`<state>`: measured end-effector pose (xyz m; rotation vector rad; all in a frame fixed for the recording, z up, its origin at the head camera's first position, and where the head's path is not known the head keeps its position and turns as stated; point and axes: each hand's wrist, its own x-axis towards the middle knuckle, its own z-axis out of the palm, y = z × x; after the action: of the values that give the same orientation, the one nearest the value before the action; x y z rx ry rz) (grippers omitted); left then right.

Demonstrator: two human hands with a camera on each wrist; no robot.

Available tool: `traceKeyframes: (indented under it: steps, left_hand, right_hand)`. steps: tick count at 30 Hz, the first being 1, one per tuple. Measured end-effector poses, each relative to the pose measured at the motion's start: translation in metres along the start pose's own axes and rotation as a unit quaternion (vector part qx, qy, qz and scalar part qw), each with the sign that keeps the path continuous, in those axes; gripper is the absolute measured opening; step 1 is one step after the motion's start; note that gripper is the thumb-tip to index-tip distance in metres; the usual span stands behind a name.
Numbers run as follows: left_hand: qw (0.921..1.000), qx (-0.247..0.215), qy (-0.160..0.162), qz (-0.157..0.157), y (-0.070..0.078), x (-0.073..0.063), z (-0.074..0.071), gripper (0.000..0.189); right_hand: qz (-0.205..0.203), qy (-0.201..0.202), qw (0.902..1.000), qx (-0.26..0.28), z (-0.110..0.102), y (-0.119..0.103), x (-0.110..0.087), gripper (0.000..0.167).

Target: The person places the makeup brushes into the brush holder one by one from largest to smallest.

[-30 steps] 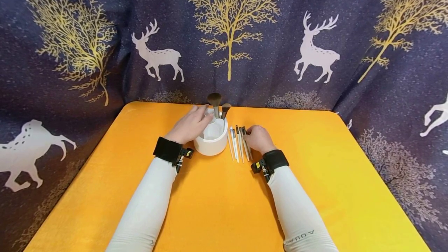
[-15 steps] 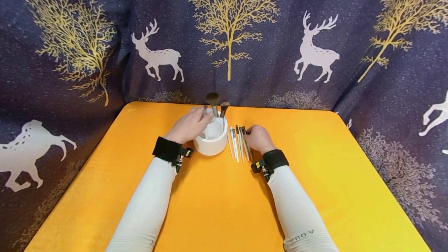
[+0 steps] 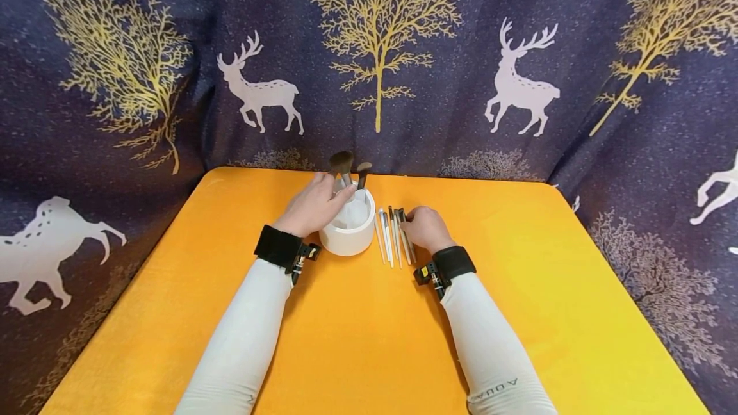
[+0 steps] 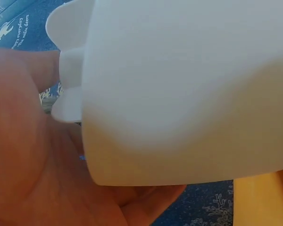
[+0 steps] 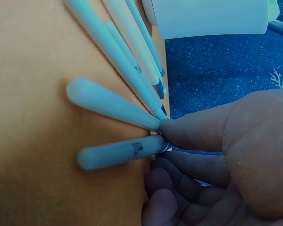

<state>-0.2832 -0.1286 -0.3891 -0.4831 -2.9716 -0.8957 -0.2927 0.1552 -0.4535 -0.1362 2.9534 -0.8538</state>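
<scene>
A round white brush holder (image 3: 346, 243) with an inner divider stands at the table's middle back. My left hand (image 3: 311, 207) grips its left side and upper part, the thumb over the top. The holder's wall (image 4: 179, 84) fills much of the left wrist view and hides some fingers. From the holder rise a large fluffy makeup brush (image 3: 341, 161) and a smaller makeup brush (image 3: 364, 168). My right hand (image 3: 426, 228) is at the right end of a row of makeup brushes (image 3: 389, 242). Its thumb and fingers pinch at a pale-handled makeup brush (image 5: 115, 151); another handle (image 5: 113, 106) touches the thumb tip.
An orange-covered table (image 3: 357, 338) reaches back to a dark blue curtain (image 3: 415, 101) printed with deer and trees. The row of several brushes lies close to the holder's right side, handles toward me.
Both brushes in the holder have shifted to the left, while the holder's outer wall stays in place. My left hand has moved only slightly; the right hand keeps still.
</scene>
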Motion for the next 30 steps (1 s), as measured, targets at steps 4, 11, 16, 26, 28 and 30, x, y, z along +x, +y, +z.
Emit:
traceKeyframes:
  steps: [4, 11, 16, 26, 28, 30]
  left_hand:
    - [0.9999, -0.014, -0.003, 0.006, 0.000, 0.001, 0.002, 0.088]
    - [0.9998, -0.019, -0.009, 0.005, 0.000, 0.001, 0.005, 0.080]
    - [0.9997, -0.019, -0.010, 0.009, -0.001, 0.002, 0.006, 0.078]
    - [0.9997, -0.011, 0.004, 0.023, -0.002, 0.003, 0.008, 0.057]
    - [0.9995, -0.010, 0.008, 0.028, -0.002, 0.003, 0.008, 0.051]
    - [0.9995, -0.010, 0.009, 0.030, -0.001, 0.003, 0.007, 0.049]
  right_hand:
    - [0.000, 0.007, 1.0000, -0.006, 0.001, 0.001, 0.000, 0.023]
    - [0.000, 0.000, 1.0000, -0.005, 0.000, 0.001, 0.001, 0.022]
    - [-0.006, -0.005, 1.0000, -0.006, -0.002, -0.001, 0.000, 0.029]
    - [-0.022, -0.011, 0.9996, 0.010, 0.000, 0.004, 0.003, 0.049]
    - [-0.022, -0.009, 0.9996, 0.016, 0.002, 0.007, 0.007, 0.049]
    - [-0.037, 0.004, 0.9992, 0.015, 0.011, 0.021, 0.018, 0.047]
